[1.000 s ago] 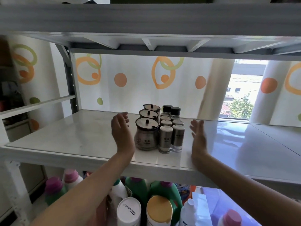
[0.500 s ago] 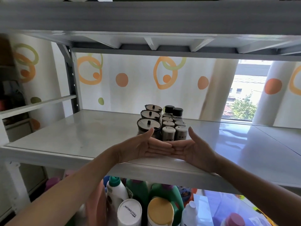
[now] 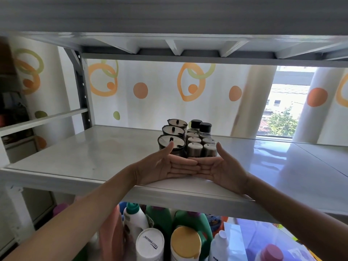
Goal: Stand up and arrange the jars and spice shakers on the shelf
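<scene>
— Where are the jars and shakers?

— Upright, clustered mid-shelf on the white shelf [image 3: 79, 159]. Three lidded jars [image 3: 171, 143] in a file running front to back on the left side of the group; metal-topped spice shakers [image 3: 194, 148] in two files just beside them on the right; two black-capped bottles [image 3: 200, 125] at the very back.

— And the hands?

— Left hand [image 3: 165, 166] and right hand [image 3: 220, 168] both flat and open, palms toward the camera, little-finger edges down on the shelf, set just in front of the cluster like a low wall. Fingertips [image 3: 194, 163] of the two meeting in the middle, thumbs up. Nothing gripped in either.

— Touching the jars?

— Backs of the fingers right against the front row, or very nearly; contact hidden behind the hands, so impossible to tell. Left thumb up in front of the nearest jar's lid, right thumb beside the nearest shaker on the right.

— Anything else around?

— Detergent bottles [image 3: 190, 240] crowded on the level below. Behind the shelf, a white curtain [image 3: 162, 91] with orange and green rings and dots, and a window [image 3: 286, 108] on the right.
</scene>
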Demonstrator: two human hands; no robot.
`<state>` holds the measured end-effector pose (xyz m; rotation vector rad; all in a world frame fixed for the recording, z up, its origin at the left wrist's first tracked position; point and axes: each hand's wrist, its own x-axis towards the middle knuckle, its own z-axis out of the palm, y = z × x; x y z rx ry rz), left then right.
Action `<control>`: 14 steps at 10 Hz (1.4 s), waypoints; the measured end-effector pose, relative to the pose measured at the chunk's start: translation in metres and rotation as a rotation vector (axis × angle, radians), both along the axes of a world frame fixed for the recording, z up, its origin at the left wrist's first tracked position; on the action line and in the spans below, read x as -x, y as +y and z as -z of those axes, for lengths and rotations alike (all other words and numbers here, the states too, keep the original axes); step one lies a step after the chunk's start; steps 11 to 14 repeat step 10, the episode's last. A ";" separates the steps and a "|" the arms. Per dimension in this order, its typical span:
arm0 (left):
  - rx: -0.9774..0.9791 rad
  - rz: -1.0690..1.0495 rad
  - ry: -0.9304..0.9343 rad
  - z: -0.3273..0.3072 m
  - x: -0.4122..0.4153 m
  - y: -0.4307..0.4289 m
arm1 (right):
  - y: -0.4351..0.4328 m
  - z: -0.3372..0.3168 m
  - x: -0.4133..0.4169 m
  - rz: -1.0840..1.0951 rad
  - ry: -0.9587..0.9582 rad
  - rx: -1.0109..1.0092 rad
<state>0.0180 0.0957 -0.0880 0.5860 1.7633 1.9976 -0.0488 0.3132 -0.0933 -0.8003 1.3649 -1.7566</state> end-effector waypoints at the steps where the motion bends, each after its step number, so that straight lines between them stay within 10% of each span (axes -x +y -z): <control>1: -0.019 0.011 -0.006 0.001 0.001 -0.001 | 0.001 0.001 0.001 -0.008 -0.014 0.009; 14: 0.155 -0.049 0.138 -0.024 -0.010 -0.001 | 0.008 -0.015 -0.010 0.062 0.150 -0.080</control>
